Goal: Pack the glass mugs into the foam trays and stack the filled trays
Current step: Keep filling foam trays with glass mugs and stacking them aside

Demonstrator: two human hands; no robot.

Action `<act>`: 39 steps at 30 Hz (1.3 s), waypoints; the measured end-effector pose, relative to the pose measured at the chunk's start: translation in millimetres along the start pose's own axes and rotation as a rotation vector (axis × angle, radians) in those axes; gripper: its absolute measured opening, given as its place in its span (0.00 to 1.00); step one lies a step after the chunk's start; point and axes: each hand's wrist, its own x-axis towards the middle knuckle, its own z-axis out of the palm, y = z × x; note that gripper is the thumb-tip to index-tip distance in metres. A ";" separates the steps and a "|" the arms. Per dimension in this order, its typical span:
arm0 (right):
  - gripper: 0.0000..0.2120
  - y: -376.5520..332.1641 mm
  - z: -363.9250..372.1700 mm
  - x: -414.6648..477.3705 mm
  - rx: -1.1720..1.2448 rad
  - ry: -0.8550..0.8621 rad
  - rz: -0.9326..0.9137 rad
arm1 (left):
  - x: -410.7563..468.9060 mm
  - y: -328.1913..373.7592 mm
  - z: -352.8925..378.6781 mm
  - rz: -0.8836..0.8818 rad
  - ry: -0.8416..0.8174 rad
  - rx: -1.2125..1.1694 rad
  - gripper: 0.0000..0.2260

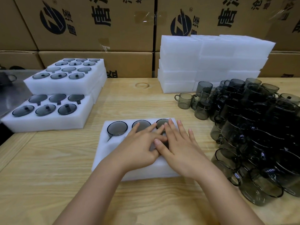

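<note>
Foam tray (103, 153) on wooden table (48, 176): three grey glass mugs (117, 128) seated in far row. Left hand (139, 148) and right hand (181, 150) flat on it, fingers straight, gripping nothing.

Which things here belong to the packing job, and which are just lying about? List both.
Job: foam tray under left hand and right hand; loose glass mugs; empty foam stack; filled trays.
Lying about: cardboard boxes behind the table.
</note>
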 end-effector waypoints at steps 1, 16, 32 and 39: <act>0.50 1.3 0.4 0.5 0.019 -0.001 -0.008 | -1.5 -0.3 1.4 -0.003 0.005 0.010 0.19; 0.19 7.4 -55.6 -51.0 -0.422 0.470 0.506 | -42.1 -67.9 -45.1 -0.281 1.008 -0.644 0.11; 0.13 -10.6 -47.9 -43.3 -0.458 0.256 0.501 | -38.5 -105.5 -10.5 -0.541 0.980 -0.872 0.12; 0.19 -19.2 -52.9 -20.2 -0.238 0.693 0.085 | -43.6 -83.2 -28.7 -0.239 0.749 -0.911 0.10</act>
